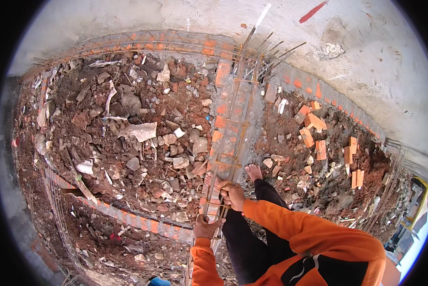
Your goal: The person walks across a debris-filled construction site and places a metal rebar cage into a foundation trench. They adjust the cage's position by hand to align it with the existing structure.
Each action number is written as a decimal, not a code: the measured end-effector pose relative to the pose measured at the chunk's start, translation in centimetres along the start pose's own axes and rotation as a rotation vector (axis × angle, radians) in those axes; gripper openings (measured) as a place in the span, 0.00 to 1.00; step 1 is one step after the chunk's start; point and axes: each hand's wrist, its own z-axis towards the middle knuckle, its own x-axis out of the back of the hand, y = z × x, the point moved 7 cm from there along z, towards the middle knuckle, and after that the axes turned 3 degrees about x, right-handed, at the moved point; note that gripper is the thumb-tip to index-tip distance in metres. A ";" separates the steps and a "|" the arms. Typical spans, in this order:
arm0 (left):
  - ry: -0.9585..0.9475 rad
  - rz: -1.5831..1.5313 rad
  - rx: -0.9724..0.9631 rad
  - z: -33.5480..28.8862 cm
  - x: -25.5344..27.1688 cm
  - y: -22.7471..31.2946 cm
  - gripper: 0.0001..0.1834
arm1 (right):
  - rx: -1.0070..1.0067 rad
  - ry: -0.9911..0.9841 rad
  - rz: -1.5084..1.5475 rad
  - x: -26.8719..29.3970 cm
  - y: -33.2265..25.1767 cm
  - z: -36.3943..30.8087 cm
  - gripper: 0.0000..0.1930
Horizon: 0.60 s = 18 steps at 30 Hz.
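Note:
A long rebar cage [228, 164] of thin steel bars tied with square stirrups lies along a low brick and mortar wall [222, 110], running away from me. My left hand [207, 227] is closed on the cage's left bar at its near part, thumb pointing right. A little farther along and to the right, my right hand [232, 195] wraps its fingers round the cage close to a stirrup. Both forearms are in orange sleeves. My bare right foot [254, 172] shows beside the wall; my other foot is partly hidden behind the cage and right hand.
Upright bar ends [276, 55] stick out at the far end, by a plastered wall [357, 57]. Rubble and red soil [128, 102] fill the left side. Loose orange bricks [320, 149] lie at right. Another brick wall [128, 218] crosses at lower left, with more rebar [61, 219] nearby.

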 end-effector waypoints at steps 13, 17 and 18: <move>-0.139 0.035 0.159 9.5 -2.7 0.8 0.48 | -0.016 -0.064 -0.232 2.3 -5.5 8.8 0.13; -0.386 0.062 0.315 10.9 -3.5 2.4 0.63 | 0.023 -0.088 -0.212 7.2 -14.6 12.8 0.18; -0.070 -0.070 0.130 10.6 -3.3 1.5 0.47 | 0.060 -0.091 -0.226 7.2 -17.2 14.0 0.20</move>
